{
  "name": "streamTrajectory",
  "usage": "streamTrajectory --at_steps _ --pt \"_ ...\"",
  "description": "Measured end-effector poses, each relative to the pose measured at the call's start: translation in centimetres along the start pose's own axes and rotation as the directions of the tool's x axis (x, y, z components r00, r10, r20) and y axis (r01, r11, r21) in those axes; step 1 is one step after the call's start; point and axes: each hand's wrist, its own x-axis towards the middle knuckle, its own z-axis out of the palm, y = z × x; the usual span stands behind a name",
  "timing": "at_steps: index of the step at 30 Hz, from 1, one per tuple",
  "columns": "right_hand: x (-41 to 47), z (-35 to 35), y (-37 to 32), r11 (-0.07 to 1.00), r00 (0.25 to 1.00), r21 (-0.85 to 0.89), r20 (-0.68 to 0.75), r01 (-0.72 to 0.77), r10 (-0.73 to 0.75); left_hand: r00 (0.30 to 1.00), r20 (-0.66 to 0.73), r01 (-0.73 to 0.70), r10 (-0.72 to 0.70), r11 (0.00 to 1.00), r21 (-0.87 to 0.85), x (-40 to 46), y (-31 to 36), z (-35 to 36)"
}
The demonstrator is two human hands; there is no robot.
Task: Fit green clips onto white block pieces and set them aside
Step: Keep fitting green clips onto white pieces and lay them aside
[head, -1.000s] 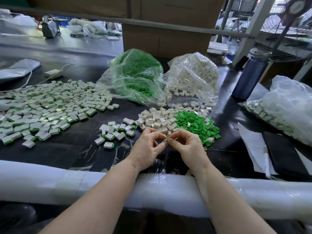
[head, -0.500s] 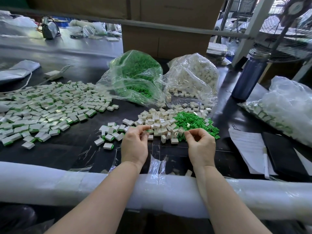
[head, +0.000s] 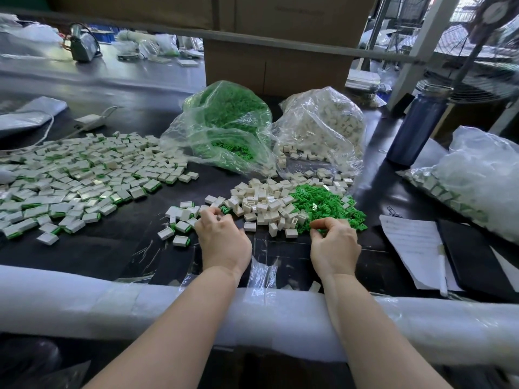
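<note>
Curling over the piles, left hand [head: 223,238] and right hand [head: 334,244]; holdings indiscernible.

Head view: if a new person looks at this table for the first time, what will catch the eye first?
Probably the bright green clips, heaped loose just beyond the right hand, and the clear bag of green clips behind. Next, the wide spread of finished white blocks covering the table's left side. The left hand reaches the near edge of the white block pile.
</note>
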Motion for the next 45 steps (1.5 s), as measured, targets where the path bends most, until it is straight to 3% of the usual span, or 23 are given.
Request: streamTrajectory --at_steps 6,10,24,26,29,33,39,45 --pt "-0.1 0.4 -0.3 0.986 0.997 -0.154 0.05 0.063 -0.056 0.991 0.023 -0.13 0.128 0.982 0.139 -0.2 0.0 0.2" --pt "-0.3 0.4 -0.4 0.969 0.994 -0.237 0.094 0.077 -0.056 0.985 0.035 -0.173 0.17 0.976 0.129 -0.2 -0.1 0.3" --pt "-0.3 0.3 -0.5 0.955 0.995 -0.286 0.085 0.075 -0.053 0.978 0.012 -0.21 0.21 0.971 0.114 -0.2 -0.1 0.4" --pt "-0.3 0.3 -0.3 0.969 0.994 -0.223 0.072 0.102 -0.088 0.974 0.006 -0.228 0.228 0.971 0.066 -0.3 -0.1 0.3" --pt "-0.3 0.3 -0.4 0.984 0.98 0.038 0.088 0.174 -0.176 0.954 0.028 -0.294 0.3 0.947 -0.127 -0.3 0.0 0.2" --pt "-0.7 0.2 -0.8 0.924 0.958 0.306 0.1 0.229 -0.27 0.921 0.082 -0.334 0.382 0.878 -0.342 -0.4 0.3 0.1" --pt "-0.8 0.0 -0.9 0.835 0.947 0.522 0.14 0.176 -0.287 0.901 0.194 -0.234 0.387 0.813 -0.533 -0.3 0.2 0.0" --pt "-0.9 -0.5 -1.1 0.789 0.935 0.596 0.172 0.152 -0.31 0.885 0.264 -0.187 0.383 0.812 -0.552 -0.3 0.2 0.1"
